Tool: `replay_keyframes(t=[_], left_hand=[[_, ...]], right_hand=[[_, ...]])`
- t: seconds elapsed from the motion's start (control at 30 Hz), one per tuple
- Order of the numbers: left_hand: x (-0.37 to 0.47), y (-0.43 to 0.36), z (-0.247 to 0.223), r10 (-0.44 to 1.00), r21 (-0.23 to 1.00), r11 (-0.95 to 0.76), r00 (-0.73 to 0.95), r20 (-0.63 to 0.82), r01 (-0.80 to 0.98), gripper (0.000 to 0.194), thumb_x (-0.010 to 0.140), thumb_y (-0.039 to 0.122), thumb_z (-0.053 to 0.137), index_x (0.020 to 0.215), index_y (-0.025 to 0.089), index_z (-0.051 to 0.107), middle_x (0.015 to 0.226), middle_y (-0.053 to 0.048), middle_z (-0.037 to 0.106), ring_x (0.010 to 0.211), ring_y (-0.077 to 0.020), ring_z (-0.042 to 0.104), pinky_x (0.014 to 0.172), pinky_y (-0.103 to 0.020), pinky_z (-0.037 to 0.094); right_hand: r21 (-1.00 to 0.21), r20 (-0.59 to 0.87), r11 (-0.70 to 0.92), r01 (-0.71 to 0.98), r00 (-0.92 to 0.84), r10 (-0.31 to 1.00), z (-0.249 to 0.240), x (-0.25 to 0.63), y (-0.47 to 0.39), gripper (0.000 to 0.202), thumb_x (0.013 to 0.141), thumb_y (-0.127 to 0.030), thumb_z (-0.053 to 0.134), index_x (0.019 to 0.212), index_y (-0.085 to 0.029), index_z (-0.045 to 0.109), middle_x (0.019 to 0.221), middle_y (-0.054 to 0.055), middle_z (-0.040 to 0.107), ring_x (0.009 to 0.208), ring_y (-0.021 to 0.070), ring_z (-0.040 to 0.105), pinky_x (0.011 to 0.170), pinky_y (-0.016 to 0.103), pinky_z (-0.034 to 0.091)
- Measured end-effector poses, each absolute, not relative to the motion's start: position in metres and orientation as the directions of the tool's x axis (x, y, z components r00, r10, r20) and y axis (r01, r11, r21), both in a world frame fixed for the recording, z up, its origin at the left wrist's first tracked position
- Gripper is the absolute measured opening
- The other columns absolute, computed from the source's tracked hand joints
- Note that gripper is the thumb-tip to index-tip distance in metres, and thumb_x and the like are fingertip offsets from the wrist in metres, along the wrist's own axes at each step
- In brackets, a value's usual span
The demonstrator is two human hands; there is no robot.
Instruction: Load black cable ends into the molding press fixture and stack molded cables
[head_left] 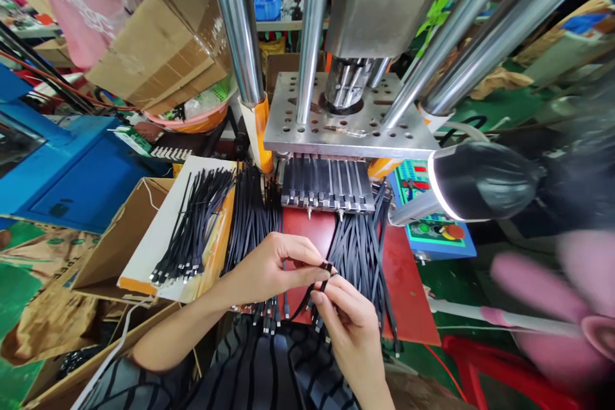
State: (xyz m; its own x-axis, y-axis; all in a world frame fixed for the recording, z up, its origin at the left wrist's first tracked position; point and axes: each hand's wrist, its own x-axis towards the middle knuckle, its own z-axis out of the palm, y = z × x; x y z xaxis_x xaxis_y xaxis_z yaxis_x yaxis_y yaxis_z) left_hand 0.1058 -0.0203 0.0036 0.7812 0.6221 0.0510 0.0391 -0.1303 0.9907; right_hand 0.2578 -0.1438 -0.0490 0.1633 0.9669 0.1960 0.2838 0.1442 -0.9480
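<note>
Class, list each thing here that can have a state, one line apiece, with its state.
Left hand: pinching black cable
Right hand: pinching the same cable
Black cable: held, curving
Metal fixture: loaded with cables
Cable pile on white board: loosely heaped
Lower carton: open
Upper carton: tilted
Pink fan: blades blurred, apparently spinning

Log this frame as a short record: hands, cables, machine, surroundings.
left hand: fingers pinching a black cable
right hand: fingers on the same cable, close to the left hand
fixture: under the metal press plate, black cables side by side, connectors facing the person
left cable pile: on a white panel
right cable pile: on the red tabletop
right side: black lamp, blue control box, blurred pink fan
</note>
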Motion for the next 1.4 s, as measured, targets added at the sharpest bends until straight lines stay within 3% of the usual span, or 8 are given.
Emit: replay_keyframes(t=[0.27,0.5,0.7,0.8,0.9,1.0,1.13,1.4], left_hand=[[0.111,-0.018,0.009,0.581,0.958,-0.285,0.798,0.163,0.011,0.016,0.096,0.025,0.069,0.094,0.015,0.081,0.088,-0.007,0.075,0.079,-0.0144,0.068,0.075,-0.025,0.052],[0.150,0.047,-0.009,0.812,0.920,-0.374,0.518,0.268,0.112,0.023,0.096,0.029,0.067,0.079,0.014,0.071,0.072,0.001,0.062,0.060,-0.0097,0.056,0.060,-0.023,0.043],[0.197,0.120,-0.045,0.782,0.713,-0.571,0.534,0.320,0.408,0.030,0.094,0.018,0.064,0.064,0.016,0.061,0.065,0.000,0.061,0.066,-0.0152,0.061,0.071,-0.027,0.048],[0.203,0.123,-0.050,0.832,0.721,-0.522,0.458,0.313,0.455,0.010,0.096,0.018,0.060,0.092,0.012,0.068,0.079,-0.005,0.071,0.068,-0.0163,0.067,0.071,-0.029,0.054],[0.190,0.105,-0.052,0.822,0.740,-0.536,0.452,0.346,0.406,0.036,0.100,0.024,0.058,0.133,0.010,0.056,0.121,-0.017,0.071,0.082,-0.0164,0.075,0.075,-0.029,0.062],[0.170,0.084,-0.054,0.617,0.566,-0.753,0.659,0.431,0.335,0.039,0.101,0.025,0.057,0.139,0.016,0.054,0.146,-0.017,0.058,0.118,-0.0221,0.071,0.102,-0.038,0.061],[0.156,0.075,-0.057,0.330,0.169,-0.943,0.866,0.376,0.286,0.028,0.102,0.022,0.054,0.126,0.012,0.065,0.144,-0.018,0.061,0.142,-0.0303,0.053,0.119,-0.048,0.050],[0.170,0.074,-0.056,0.306,-0.085,-0.936,0.910,0.278,0.341,0.034,0.106,0.025,0.047,0.131,0.009,0.063,0.149,-0.018,0.060,0.142,-0.0291,0.054,0.120,-0.047,0.045]], right_hand=[[-0.930,0.202,0.139,0.340,0.158,0.967,-0.059,0.256,-0.136,0.036,0.098,-0.025,0.061,0.066,-0.022,0.045,0.066,-0.004,0.043,0.060,0.0120,0.044,0.055,0.023,0.035],[-0.963,-0.203,-0.168,0.210,-0.162,0.966,-0.072,0.274,-0.145,0.035,0.102,-0.042,0.056,0.075,-0.020,0.057,0.071,-0.002,0.053,0.059,0.0129,0.051,0.055,0.025,0.039],[-0.891,0.002,0.040,0.453,-0.082,0.997,-0.015,0.355,-0.053,0.046,0.095,-0.048,0.067,0.063,-0.021,0.047,0.062,-0.004,0.042,0.060,0.0125,0.036,0.057,0.027,0.029],[-0.906,0.030,0.055,0.421,-0.067,0.997,-0.014,0.377,0.005,0.049,0.093,-0.054,0.067,0.062,-0.021,0.047,0.059,-0.005,0.042,0.058,0.0117,0.034,0.057,0.028,0.027],[-0.921,0.045,0.050,0.387,-0.020,0.999,-0.029,0.385,0.046,0.054,0.087,-0.060,0.069,0.059,-0.022,0.044,0.055,-0.006,0.040,0.055,0.0106,0.031,0.055,0.028,0.024],[-0.901,0.074,0.079,0.426,-0.030,0.997,-0.042,0.389,0.068,0.055,0.085,-0.065,0.069,0.059,-0.022,0.046,0.054,-0.006,0.040,0.053,0.0109,0.033,0.055,0.028,0.026],[-0.833,0.158,0.174,0.525,-0.075,0.985,-0.051,0.391,0.082,0.049,0.091,-0.060,0.063,0.062,-0.021,0.051,0.056,-0.005,0.045,0.056,0.0123,0.037,0.060,0.029,0.030],[-0.857,0.172,0.149,0.494,0.001,0.985,-0.062,0.394,0.086,0.036,0.087,-0.055,0.065,0.076,-0.020,0.065,0.063,-0.001,0.059,0.052,0.0134,0.043,0.054,0.029,0.035]])
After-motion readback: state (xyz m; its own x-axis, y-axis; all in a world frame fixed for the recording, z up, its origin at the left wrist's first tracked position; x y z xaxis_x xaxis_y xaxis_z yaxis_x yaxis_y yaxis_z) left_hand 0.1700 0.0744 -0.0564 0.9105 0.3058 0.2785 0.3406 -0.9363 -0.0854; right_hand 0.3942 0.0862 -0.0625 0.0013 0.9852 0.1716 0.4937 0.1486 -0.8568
